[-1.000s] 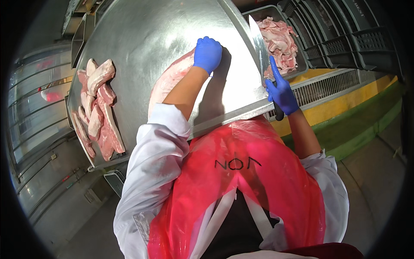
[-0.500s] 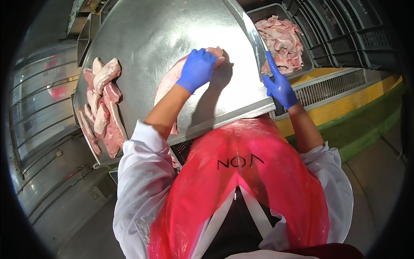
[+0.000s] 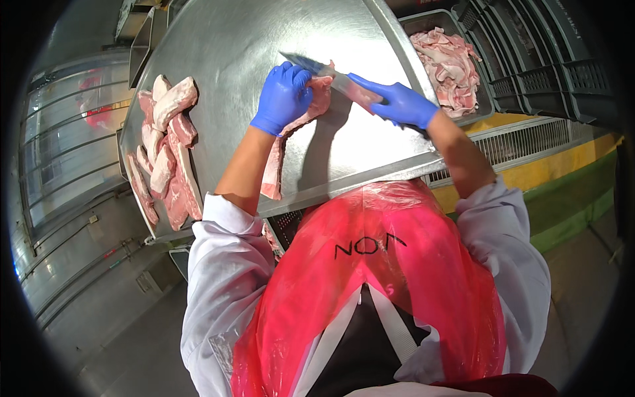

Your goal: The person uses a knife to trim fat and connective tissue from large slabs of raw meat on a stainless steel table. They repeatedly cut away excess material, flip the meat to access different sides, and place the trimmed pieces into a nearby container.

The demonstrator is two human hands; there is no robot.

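On the steel table (image 3: 264, 40), far centre: left hand (image 3: 283, 98), blue-gloved, clamped down over the far end of a long pork slab (image 3: 274, 169), fingers curled tight around the meat. Slab stretching from that grip back toward the near table edge, passing under the left forearm. Just right of it, right hand (image 3: 401, 103), also in a blue glove, closed around a knife (image 3: 331, 74), index finger laid along the spine, blade angled far-left and meeting the meat right beside the left fingers. Far left on the table, a pile of trimmed pork pieces (image 3: 165, 152), well apart from both hands. Far right, beyond the table edge, a grey tray (image 3: 463, 33) heaped with pale meat offcuts (image 3: 446, 66). Near, a red plastic apron (image 3: 377, 291) over white sleeves.
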